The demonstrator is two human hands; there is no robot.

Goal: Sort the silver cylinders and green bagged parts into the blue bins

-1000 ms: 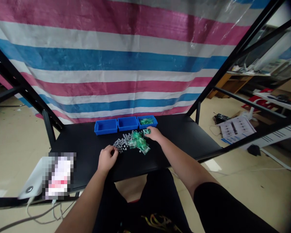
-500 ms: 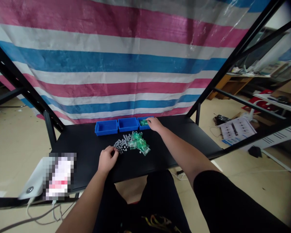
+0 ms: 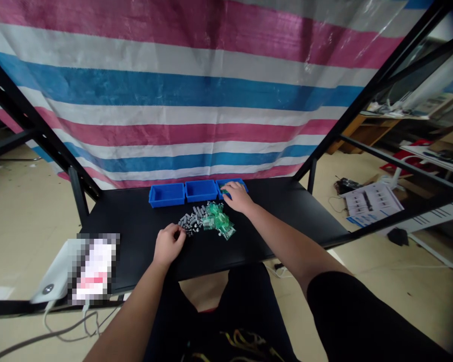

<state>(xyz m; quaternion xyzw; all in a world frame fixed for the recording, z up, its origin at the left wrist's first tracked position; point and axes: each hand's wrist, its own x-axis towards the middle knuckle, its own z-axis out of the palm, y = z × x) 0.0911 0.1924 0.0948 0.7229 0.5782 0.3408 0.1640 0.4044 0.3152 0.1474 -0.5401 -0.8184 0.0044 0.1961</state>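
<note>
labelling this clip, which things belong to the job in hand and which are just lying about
In use: left hand, right hand, pile of small grey cylinders, pile of clear green plastic pieces, three blue plastic bins.
Lying about: white box with cable, printed sheets on floor, striped tarp.

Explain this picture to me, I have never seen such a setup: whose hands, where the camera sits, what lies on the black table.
There is no machine here. A person works bare-handed, and the one camera sits on their head, looking down. The left hand, fingers curled, rests at the edge of a pile of small grey cylinders; whether it holds one is hidden. The right hand lies over the rightmost blue plastic bin; two more blue bins stand left of it. A heap of clear green plastic parts lies beside the grey pile on the black table.
</note>
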